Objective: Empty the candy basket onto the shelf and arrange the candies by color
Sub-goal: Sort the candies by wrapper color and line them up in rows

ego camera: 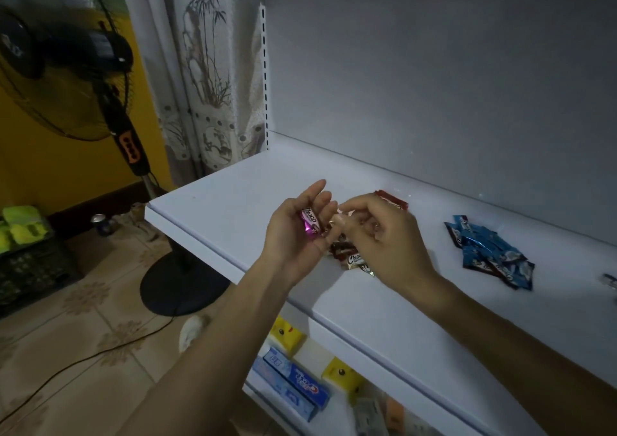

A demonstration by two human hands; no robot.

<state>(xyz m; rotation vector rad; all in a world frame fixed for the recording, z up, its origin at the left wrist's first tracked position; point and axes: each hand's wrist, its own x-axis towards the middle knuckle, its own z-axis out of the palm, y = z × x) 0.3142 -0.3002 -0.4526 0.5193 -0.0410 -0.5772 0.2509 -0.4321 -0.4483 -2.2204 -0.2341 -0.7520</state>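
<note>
Above the white shelf (pixel 233 182), the left hand (pixel 293 232) cups a pink candy (pixel 311 225) in curled fingers. The right hand (pixel 384 235) pinches a pale candy (pixel 340 219) just beside it. Brown candies (pixel 350 257) lie on the shelf beneath, with blue candies (pixel 490 252) well apart to the right.

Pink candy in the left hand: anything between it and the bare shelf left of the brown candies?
Nothing visible. The left hand holds the pink candy above the shelf, and the surface to its left shows no objects. The brown candies lie below and right of that hand, and the blue pile lies farther right.
</note>
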